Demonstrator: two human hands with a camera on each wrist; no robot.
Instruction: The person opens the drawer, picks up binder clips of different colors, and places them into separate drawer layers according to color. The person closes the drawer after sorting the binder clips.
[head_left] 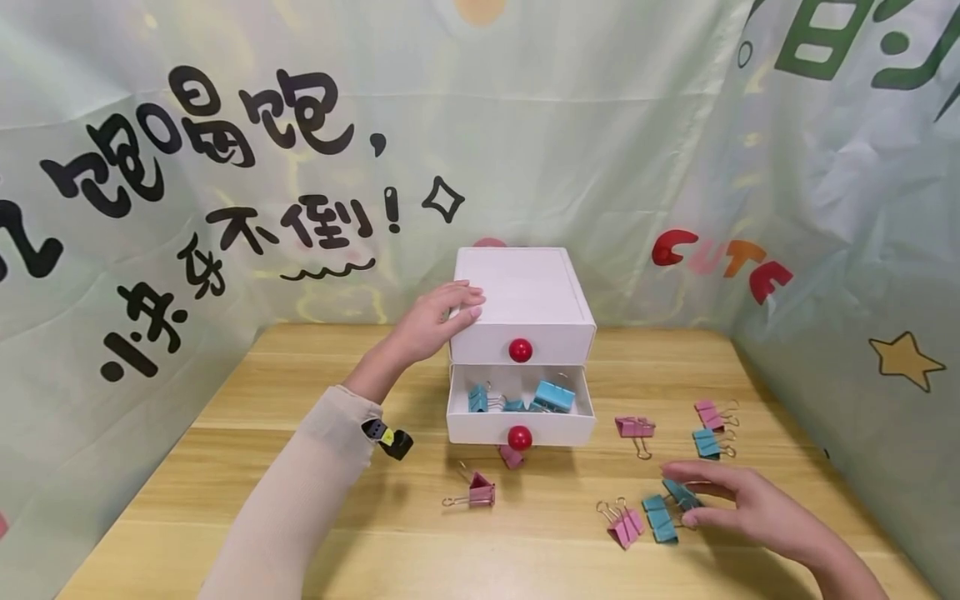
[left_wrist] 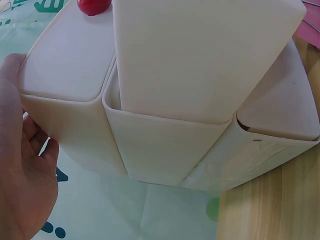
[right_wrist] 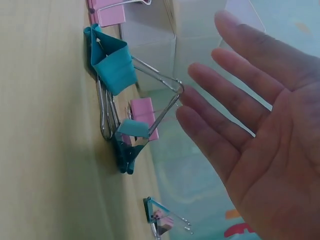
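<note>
My left hand [head_left: 429, 323] rests on the left edge of a white two-drawer box [head_left: 517, 283], its fingertips on the top. In the left wrist view the same hand [left_wrist: 22, 165] lies along the box's side. The lower drawer [head_left: 480, 430] stands pulled out, with several blue binder clips [head_left: 553, 396] inside. Over the table at the right, my right hand [head_left: 757, 504] hovers by two blue binder clips [head_left: 660, 518]. The right wrist view has its fingers extended and spread, holding nothing, close to the wire handles of a blue binder clip [right_wrist: 115, 67]; contact is unclear.
Pink binder clips lie left of the right hand [head_left: 626, 528], before the box [head_left: 480, 490], partly under the drawer [head_left: 512, 456] and to its right [head_left: 635, 427]. A pink clip [head_left: 708, 414] and a blue clip [head_left: 707, 443] lie farther right. Printed cloth [head_left: 570, 167] surrounds the wooden table.
</note>
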